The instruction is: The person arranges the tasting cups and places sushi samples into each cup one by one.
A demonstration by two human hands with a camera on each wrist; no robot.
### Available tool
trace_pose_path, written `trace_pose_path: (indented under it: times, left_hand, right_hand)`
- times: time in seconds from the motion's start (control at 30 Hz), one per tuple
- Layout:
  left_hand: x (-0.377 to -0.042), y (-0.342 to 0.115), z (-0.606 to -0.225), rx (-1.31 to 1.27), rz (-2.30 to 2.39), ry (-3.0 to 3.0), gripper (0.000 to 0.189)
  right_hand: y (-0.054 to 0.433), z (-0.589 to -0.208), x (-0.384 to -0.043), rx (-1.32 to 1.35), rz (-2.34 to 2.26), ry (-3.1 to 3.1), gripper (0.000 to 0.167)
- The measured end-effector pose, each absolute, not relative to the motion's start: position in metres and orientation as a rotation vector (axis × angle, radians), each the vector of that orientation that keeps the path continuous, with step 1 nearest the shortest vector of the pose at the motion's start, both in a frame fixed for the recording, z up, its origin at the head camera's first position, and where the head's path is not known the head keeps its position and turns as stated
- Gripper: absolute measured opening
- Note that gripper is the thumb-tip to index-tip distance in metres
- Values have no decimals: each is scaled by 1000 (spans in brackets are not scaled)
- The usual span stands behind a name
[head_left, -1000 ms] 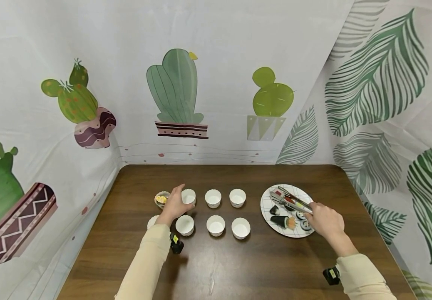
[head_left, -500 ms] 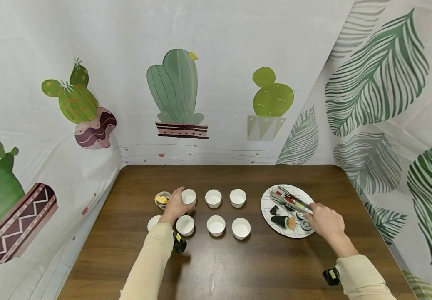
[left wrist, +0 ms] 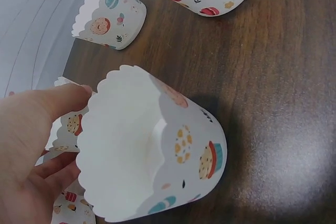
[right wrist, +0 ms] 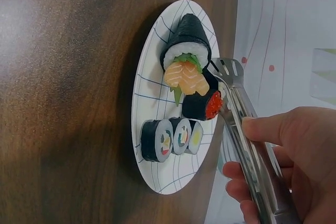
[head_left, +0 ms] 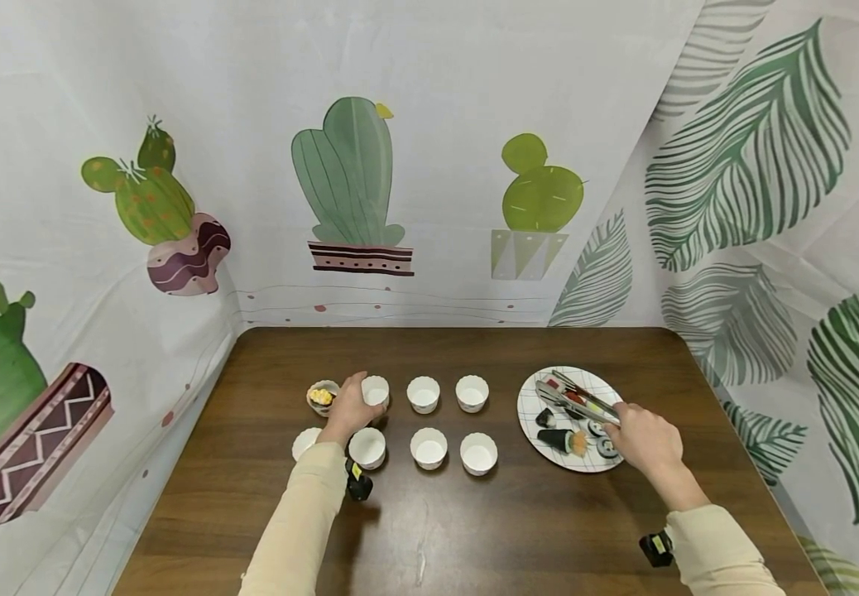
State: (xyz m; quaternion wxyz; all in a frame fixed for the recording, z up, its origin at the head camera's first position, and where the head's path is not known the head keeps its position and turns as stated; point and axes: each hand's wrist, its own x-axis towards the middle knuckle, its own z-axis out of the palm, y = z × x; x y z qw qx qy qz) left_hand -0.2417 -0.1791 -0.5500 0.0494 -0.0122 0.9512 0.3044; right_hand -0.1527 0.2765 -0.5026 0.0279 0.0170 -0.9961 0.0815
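My left hand (head_left: pixel 352 412) holds a white paper baking cup (head_left: pixel 376 390) in the back row, thumb on one side and fingers on the other. In the left wrist view the hand (left wrist: pixel 31 145) partly covers that cup (left wrist: pixel 72 124), and a nearer cup (left wrist: pixel 157 150) stands in front. My right hand (head_left: pixel 649 439) grips metal tongs (head_left: pixel 586 404), whose tips reach over a round checked plate (head_left: pixel 530 426). On the plate, the right wrist view shows a hand roll (right wrist: pixel 188 40), a roll with red topping (right wrist: pixel 202 103) and several cut sushi rolls (right wrist: pixel 157 141).
Paper cups stand in two rows, including one with yellow-topped food (head_left: pixel 321 397) at the back left and others such as the front-right cup (head_left: pixel 478 454). The brown wooden table (head_left: pixel 504 538) meets a printed cloth backdrop (head_left: pixel 444 207) at its far edge.
My left hand has shifted very slightly and its forearm has moved a little to the right. The right hand and tongs stay almost still over the plate.
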Motion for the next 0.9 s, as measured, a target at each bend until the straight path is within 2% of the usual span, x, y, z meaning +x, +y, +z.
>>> trace_pose_path:
  times: [0.47,0.9]
  left_hand:
    - [-244,-178,-546,-47,936,2918,66]
    - [-244,-178,-546,-59,946,2910,65]
  right_hand:
    - [276,-499,-155,57,230,-3054,22]
    - [275,-497,-155,72,196,-3036,25]
